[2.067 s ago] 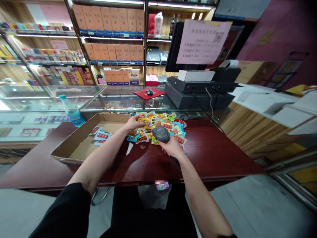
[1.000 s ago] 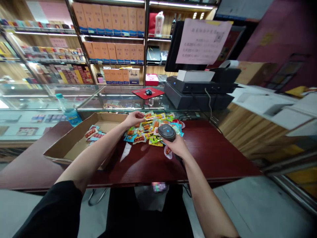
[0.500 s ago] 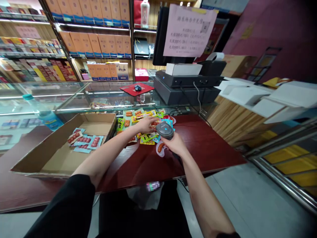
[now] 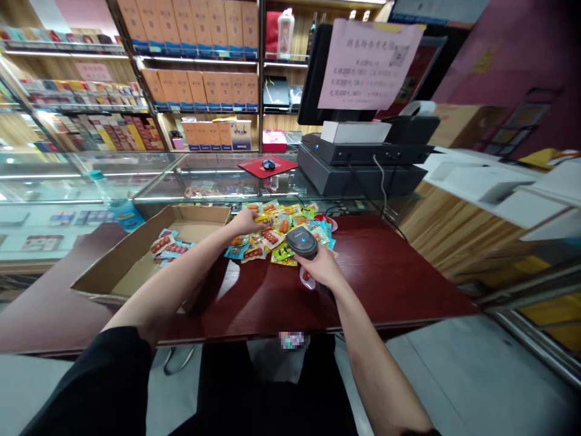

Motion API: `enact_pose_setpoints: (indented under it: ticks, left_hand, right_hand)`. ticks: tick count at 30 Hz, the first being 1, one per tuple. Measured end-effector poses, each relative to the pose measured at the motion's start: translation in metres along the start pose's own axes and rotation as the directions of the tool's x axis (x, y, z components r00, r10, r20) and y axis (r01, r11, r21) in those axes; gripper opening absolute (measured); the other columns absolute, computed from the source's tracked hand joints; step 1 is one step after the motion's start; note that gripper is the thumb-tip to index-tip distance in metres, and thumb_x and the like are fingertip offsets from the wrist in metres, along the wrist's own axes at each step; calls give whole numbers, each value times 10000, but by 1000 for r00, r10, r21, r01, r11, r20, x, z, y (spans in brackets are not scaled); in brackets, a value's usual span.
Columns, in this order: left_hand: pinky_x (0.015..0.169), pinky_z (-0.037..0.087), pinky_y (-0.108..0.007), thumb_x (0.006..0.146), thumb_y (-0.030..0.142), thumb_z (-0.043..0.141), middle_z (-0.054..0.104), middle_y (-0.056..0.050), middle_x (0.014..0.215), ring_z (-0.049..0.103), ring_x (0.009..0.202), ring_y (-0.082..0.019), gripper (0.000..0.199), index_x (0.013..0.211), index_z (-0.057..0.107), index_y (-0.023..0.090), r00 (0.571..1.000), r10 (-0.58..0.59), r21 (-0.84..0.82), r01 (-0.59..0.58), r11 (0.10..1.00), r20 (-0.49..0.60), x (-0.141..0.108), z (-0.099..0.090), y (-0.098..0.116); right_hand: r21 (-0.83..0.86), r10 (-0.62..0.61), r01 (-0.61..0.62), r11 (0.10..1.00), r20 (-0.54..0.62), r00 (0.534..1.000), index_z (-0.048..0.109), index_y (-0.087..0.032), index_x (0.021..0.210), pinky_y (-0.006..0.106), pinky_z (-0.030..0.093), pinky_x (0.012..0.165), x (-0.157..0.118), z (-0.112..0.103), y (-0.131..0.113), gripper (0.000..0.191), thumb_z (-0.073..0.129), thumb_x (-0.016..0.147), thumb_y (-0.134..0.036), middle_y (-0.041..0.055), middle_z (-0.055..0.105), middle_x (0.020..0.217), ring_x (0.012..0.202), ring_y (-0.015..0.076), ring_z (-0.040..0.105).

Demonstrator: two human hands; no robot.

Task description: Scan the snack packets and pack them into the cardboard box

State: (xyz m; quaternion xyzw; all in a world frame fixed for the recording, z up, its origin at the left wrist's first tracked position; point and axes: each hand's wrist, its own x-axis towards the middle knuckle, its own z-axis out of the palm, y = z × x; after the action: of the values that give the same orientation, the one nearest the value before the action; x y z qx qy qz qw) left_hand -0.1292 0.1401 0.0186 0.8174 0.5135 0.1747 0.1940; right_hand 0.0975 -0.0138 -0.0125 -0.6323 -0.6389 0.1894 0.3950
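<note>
My right hand [image 4: 321, 265] is wrapped round the handle of a dark grey barcode scanner [image 4: 302, 241], its rounded head pointing away from me over the packets. My left hand [image 4: 246, 223] reaches across to the far left side of the snack pile, fingers closed at a small yellow snack packet [image 4: 264, 220]. Around both hands lie several small sausage packets [image 4: 271, 238] in clear, yellow, green and blue wrapping. A curved clear pack with a sausage [image 4: 307, 278] lies just below my right hand, partly covered by it.
An open cardboard box [image 4: 109, 275] with a few sausage packets [image 4: 175, 248] stands left on the dark red table [image 4: 376, 278]. Behind are a glass counter, a red mouse pad [image 4: 267, 165], a bottle [image 4: 120, 206], and a till with a monitor [image 4: 313, 79]. A cable runs along the right.
My left hand has moved left from the middle of the pile, uncovering packets there. My right hand still holds the scanner, now covering more of the curved pack. The view has shifted left.
</note>
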Motion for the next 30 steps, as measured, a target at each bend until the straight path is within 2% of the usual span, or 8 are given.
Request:
enact_pose_setpoints:
  ticks: [2, 4, 7, 9, 11, 16, 23, 30]
  left_hand:
    - [591, 386, -249, 635, 392, 740, 589, 6, 573, 555, 613, -159, 268, 746, 711, 150, 996, -83, -230, 74, 970, -28, -14, -10, -14]
    - [601, 408, -240, 579, 365, 783, 619, 16, 615, 570, 622, -149, 359, 856, 713, 147, 991, -130, -447, 100, 889, -39, -29, -15, -25]
    - [602, 425, -235, 462, 329, 852, 645, 10, 660, 573, 619, -134, 502, 890, 691, 124, 974, -213, -600, 128, 790, -73, -47, -17, -36]
    - [602, 430, -232, 417, 315, 872, 664, -1, 694, 573, 621, -126, 525, 866, 688, 114, 971, -230, -631, 134, 764, -72, -53, -18, -39]
    - [606, 438, -236, 409, 310, 876, 675, -7, 701, 581, 625, -129, 505, 837, 699, 110, 979, -199, -642, 130, 755, -36, -55, -20, -39]
    - [658, 474, -266, 440, 298, 868, 688, -13, 655, 621, 648, -158, 408, 776, 728, 114, 992, -110, -710, 126, 693, 69, -57, -28, -35]
    - [765, 505, -320, 372, 260, 901, 716, -32, 697, 661, 716, -183, 492, 806, 716, 118, 985, -143, -774, 162, 612, 93, -56, -29, -41]
    - [770, 522, -349, 404, 303, 899, 737, -75, 787, 678, 732, -197, 472, 789, 699, 118, 987, -120, -761, 159, 629, 107, -54, -27, -44]
  right_hand:
    - [21, 11, -12, 1000, 48, 999, 664, -168, 782, 292, 499, 601, 1, 11, -7, 214, 657, 735, -376, 64, 704, 639, 647, 239, 691]
    - [57, 16, -23, 998, 122, 992, 647, -175, 757, 277, 485, 549, 3, 25, -14, 220, 636, 760, -394, 34, 659, 537, 526, 206, 653]
    - [106, -9, -12, 994, 190, 982, 649, -181, 775, 266, 475, 518, 6, 44, -23, 237, 629, 775, -417, 23, 650, 523, 481, 187, 631]
    - [136, -26, -3, 991, 211, 977, 655, -181, 816, 261, 475, 510, 7, 53, -28, 241, 630, 777, -417, 22, 654, 533, 482, 184, 632]
    - [152, -37, 4, 988, 218, 975, 658, -182, 844, 256, 476, 507, 7, 58, -32, 239, 632, 778, -410, 20, 657, 544, 487, 181, 635]
    - [145, -17, -15, 989, 223, 975, 653, -184, 842, 246, 459, 471, 5, 56, -33, 252, 629, 779, -426, 17, 654, 539, 456, 173, 620]
    - [139, -25, -4, 990, 206, 978, 638, -186, 799, 246, 462, 482, 3, 55, -32, 237, 629, 779, -421, 21, 657, 542, 482, 178, 633]
    - [132, -43, 18, 991, 186, 982, 659, -177, 844, 252, 474, 506, 4, 54, -30, 244, 626, 788, -413, 30, 670, 564, 520, 190, 651]
